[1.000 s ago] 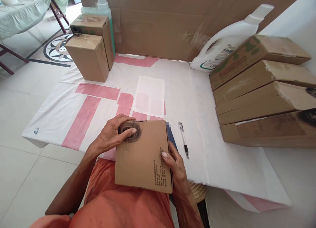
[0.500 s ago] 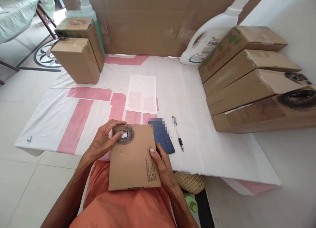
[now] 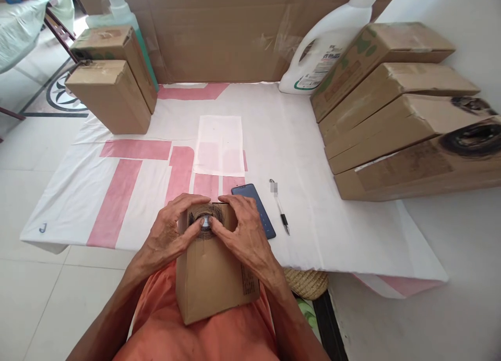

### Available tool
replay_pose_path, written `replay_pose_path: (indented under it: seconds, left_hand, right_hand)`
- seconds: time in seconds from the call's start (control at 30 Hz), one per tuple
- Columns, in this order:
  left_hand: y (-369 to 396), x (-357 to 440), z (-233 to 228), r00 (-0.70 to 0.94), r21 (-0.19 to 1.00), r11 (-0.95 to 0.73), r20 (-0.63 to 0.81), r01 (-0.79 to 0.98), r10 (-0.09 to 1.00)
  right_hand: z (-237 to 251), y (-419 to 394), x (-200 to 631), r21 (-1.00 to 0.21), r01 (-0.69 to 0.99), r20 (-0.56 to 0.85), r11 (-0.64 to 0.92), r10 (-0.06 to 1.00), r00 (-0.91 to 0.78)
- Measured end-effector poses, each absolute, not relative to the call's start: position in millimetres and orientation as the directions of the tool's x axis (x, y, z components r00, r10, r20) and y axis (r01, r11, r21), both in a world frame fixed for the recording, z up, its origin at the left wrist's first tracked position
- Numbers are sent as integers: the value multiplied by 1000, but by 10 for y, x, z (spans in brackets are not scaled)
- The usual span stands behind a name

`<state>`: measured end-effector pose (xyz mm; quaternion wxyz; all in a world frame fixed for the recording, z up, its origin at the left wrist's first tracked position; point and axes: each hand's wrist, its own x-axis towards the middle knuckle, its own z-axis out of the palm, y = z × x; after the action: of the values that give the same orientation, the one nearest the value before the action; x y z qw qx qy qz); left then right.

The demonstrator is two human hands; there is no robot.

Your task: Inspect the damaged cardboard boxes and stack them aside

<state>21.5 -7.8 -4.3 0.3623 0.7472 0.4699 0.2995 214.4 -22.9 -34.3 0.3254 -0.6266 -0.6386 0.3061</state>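
At seven o'clock, the print [image 3: 248, 283] on the held box [image 3: 213, 277] is too fine to read and the pale patch [image 3: 205, 223] on it too small to tell; the right hand [image 3: 243, 231] hides part of the phone [image 3: 256, 200]. At one o'clock the top edge crops the white jug [image 3: 331, 40], at three the right edge cuts the nearest leaning box [image 3: 395, 176], and at ten two boxes [image 3: 107, 97] partly cover the green bottle [image 3: 142, 47].

So the floor [image 3: 35, 204] is all big pale tiles, with a dark-and-white medallion [image 3: 64, 96] over on the left. Main table [image 3: 289, 126] has a white cloth [image 3: 313, 215] with chunky pink shapes [image 3: 117, 199], and a big cardboard panel [image 3: 215, 37] stands along its back edge. Plain whitish wall [image 3: 469, 9] on the right. Back left there's another table [image 3: 19, 32], pale green cover, dark legs [image 3: 11, 112], really bright floor beside it.
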Motion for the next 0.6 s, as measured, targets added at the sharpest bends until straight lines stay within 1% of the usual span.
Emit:
replay_pose_path:
  seconds: [0.13,0.2,0.27,0.33,0.4,0.47,0.5,0.6]
  left_hand:
    - [-211,271,-151,242,846,-186,69,500,968]
    - [-247,281,-211,198,873,-105,10,476,980]
    - [-255,264,-244,192,896,-39,-52,442,980]
    - [-247,221,-251,199,907,-12,-79,420,977]
    - [-238,159,-251,186,913,11,-95,409,978]
    - [-238,85,-265,143,920,66,-131,386,981]
    - [-242,46,-281,118,926,109,-161,362,980]
    - [-252,-58,-355,60,937,222,-246,268,967]
  right_hand:
    - [-364,-309,2091,-791,612,80,10,993,88]
    - [-381,-340,2028,-785,619,85,-1,990,110]
    - [-386,-359,1982,-786,618,88,4,990,106]
    - [-375,-366,1999,-816,577,101,31,991,90]
    - [-362,-362,2114,-878,477,104,38,988,112]
    - [-378,-358,2331,-928,372,71,-16,973,219]
    - [-405,-361,2469,-931,359,46,-64,956,291]
    - [-563,-414,2899,-859,459,8,-226,891,455]
